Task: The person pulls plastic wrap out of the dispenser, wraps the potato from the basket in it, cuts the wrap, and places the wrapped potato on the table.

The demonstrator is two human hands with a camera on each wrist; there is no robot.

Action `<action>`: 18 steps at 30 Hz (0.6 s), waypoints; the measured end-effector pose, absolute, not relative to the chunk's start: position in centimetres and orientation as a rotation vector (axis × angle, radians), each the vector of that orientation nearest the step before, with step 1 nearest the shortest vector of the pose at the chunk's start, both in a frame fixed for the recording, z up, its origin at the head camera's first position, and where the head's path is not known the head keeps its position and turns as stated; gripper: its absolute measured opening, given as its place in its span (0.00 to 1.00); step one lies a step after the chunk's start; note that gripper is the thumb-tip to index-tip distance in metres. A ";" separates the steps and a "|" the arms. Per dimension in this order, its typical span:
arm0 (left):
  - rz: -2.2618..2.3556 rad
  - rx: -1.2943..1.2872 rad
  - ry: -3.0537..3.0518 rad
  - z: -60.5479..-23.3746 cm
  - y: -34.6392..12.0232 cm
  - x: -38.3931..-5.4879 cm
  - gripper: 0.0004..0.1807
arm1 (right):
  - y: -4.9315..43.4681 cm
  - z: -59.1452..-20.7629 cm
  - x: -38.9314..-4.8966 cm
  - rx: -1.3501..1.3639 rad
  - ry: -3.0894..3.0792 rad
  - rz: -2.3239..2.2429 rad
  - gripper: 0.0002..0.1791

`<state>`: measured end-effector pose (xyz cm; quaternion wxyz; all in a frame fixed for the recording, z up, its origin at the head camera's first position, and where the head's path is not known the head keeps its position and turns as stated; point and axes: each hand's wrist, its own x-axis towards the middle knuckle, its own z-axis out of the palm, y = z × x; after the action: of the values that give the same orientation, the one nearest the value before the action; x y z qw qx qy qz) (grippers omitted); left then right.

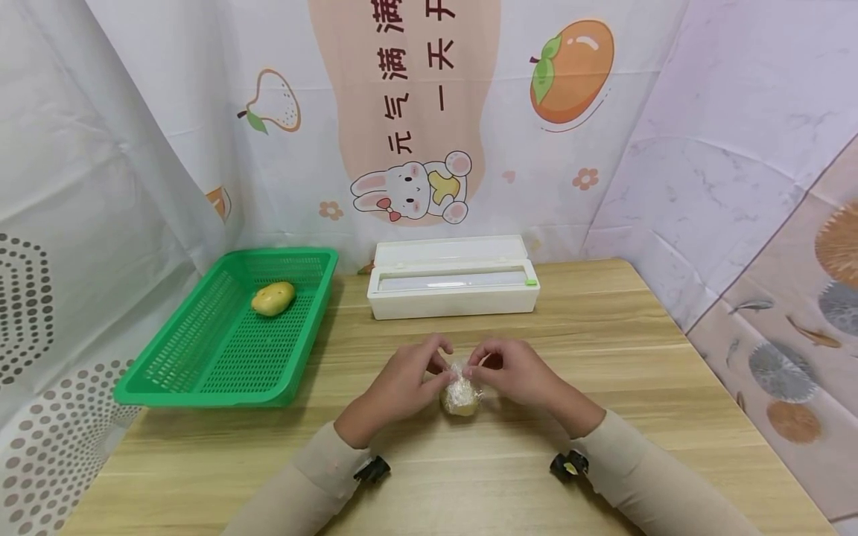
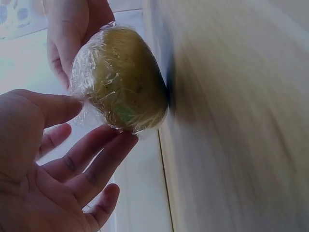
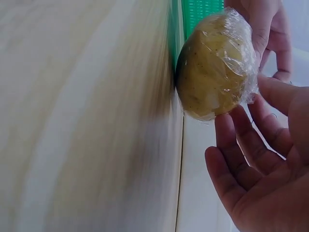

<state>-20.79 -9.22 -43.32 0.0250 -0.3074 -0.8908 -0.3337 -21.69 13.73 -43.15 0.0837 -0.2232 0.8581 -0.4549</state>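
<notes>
A potato (image 1: 461, 406) covered in clear plastic wrap (image 1: 462, 383) sits on the table between the two hands. From its left, my left hand (image 1: 407, 378) pinches the wrap near the top with thumb and fingers. My right hand (image 1: 516, 372) does the same from the other side. Close up in the left wrist view, fingertips (image 2: 126, 137) touch the side of the wrapped potato (image 2: 133, 79), and the film looks wrinkled. In the right wrist view the potato (image 3: 207, 72) shows specks through the film, bunched towards the thumb.
A green basket (image 1: 208, 394) with another potato (image 1: 273, 298) inside stands at the left of the wooden table (image 1: 603, 357). Behind the hands is a white cling film box (image 1: 449, 304), its lid raised, with a roll inside. A printed curtain (image 1: 281, 179) hangs at the back.
</notes>
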 end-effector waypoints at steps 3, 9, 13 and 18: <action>-0.997 -1.008 -2.696 -43.3 -9.0 -20.6 0.11 | 13.7 -43.3 -21.7 -0.660 2.598 -1.347 0.06; -0.907 -1.012 -2.692 -43.0 -9.0 -20.0 0.07 | 13.7 -43.6 -21.7 -0.679 2.562 -1.411 0.07; -0.916 -1.017 -2.698 -43.0 -9.1 -20.2 0.02 | 13.7 -43.6 -21.6 -0.711 2.548 -1.403 0.04; -0.923 -1.065 -2.734 -42.8 -9.5 -20.5 0.09 | 14.1 -43.3 -21.8 -0.817 2.603 -1.297 0.02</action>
<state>-20.54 -9.51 -42.77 0.0327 -0.3461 -0.8884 -0.2999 -21.76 14.12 -43.27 0.0601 -0.2700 0.8601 -0.4286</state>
